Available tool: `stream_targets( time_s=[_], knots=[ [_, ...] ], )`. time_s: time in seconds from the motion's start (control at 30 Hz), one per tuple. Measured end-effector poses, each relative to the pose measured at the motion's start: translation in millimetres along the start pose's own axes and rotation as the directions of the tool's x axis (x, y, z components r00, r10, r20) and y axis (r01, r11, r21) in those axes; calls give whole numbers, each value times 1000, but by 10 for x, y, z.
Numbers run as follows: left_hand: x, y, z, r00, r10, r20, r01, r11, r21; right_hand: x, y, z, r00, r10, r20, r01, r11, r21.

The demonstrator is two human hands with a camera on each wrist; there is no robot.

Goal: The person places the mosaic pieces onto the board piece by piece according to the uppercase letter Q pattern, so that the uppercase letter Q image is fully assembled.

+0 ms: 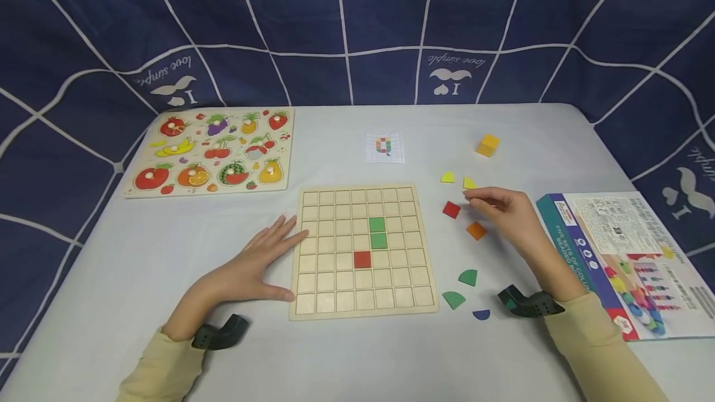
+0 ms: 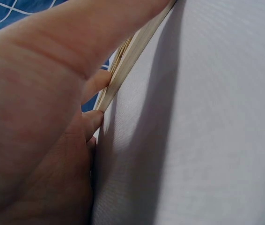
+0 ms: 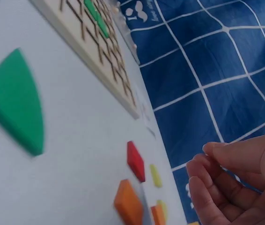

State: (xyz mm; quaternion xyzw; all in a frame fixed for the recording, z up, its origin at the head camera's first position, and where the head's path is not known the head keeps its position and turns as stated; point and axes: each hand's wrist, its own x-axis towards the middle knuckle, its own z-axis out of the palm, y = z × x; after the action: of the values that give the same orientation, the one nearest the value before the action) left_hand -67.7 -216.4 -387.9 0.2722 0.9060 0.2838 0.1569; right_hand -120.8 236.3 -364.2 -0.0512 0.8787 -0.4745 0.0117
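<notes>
A square wooden grid board [image 1: 328,281] lies on the table, with two green square tiles [image 1: 378,232] and one red square tile [image 1: 362,259] set in its cells. At its left edge rests my left hand [image 1: 248,272], fingers spread, fingertips and thumb touching the rim. My right hand [image 1: 508,216] hovers right of the board, fingers loosely bent, thumb tip near the index. Its fingertips are beside a yellow piece [image 1: 469,183]; nothing shows between them in the right wrist view. Below them lie a loose red tile [image 1: 451,209] and an orange tile [image 1: 476,231].
Another yellow piece [image 1: 447,177] and orange-yellow blocks [image 1: 488,146] lie farther back. Nearer are two green quarter-round pieces [image 1: 454,299] and a blue half-round piece [image 1: 481,314]. A pattern card [image 1: 384,147] sits behind the board, a fruit puzzle [image 1: 223,186] back left, a box [image 1: 620,222] right.
</notes>
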Motion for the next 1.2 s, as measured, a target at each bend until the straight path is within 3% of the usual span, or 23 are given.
stream_targets(
  time_s=[0.1,0.43,0.57,0.87,1.2],
  knots=[
    [-1,2,-2,1000,1,-3,-1,1000,-3,-103,-16,-22,999,35,1,-35,999,-30],
    [-5,5,-2,1000,-7,2,7,1000,-4,-314,81,14,999,29,-27,-33,988,-152],
    [-2,6,-2,1000,-2,1,2,1000,-5,-328,144,67,997,39,-62,-49,983,-175],
    [-1,-4,-3,1000,-5,2,5,1000,-2,-320,186,169,991,-28,-132,-10,960,-278],
    [6,-1,-7,1000,-6,3,6,1000,4,-323,183,201,991,-47,-128,8,957,-291]
  ],
)
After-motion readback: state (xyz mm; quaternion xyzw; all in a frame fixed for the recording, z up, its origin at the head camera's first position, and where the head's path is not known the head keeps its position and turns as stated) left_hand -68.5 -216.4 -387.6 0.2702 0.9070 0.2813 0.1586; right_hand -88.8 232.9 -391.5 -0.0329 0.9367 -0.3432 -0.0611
